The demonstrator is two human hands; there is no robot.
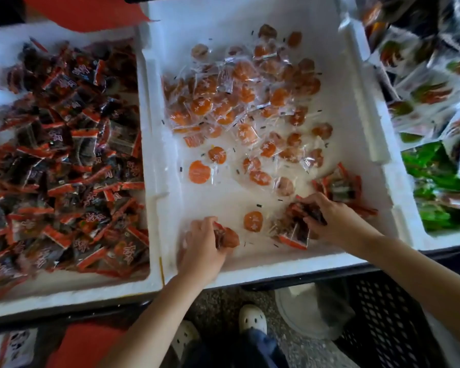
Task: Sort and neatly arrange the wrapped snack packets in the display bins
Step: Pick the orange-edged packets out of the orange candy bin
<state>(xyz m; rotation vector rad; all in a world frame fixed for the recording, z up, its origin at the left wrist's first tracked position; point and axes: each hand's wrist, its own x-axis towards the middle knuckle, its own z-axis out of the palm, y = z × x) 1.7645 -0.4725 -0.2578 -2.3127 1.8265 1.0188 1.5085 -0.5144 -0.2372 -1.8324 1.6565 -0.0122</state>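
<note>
red-edged packets (292, 235) in right hand (329, 217), left hand (201, 245)

Orange packets (237, 102) and dark packets (340, 185) share middle bin (263, 265).

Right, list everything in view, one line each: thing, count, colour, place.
left bin: one, white foam, left.
red-and-black packets: many, heaped in left bin.
middle bin: one, white foam, centre.
orange packets: dozens, clear-wrapped, middle bin, mostly far half.
stray red-and-black packets: several, middle bin's near right corner.
right bin: one, white, right edge.
green and white packets: many, in right bin.
crate: one, black, below the bins, right.
clogs: two, white, on floor.
left hand: grips a reddish packet, middle bin's near side.
right hand: grips stray red-and-black packets.
</note>
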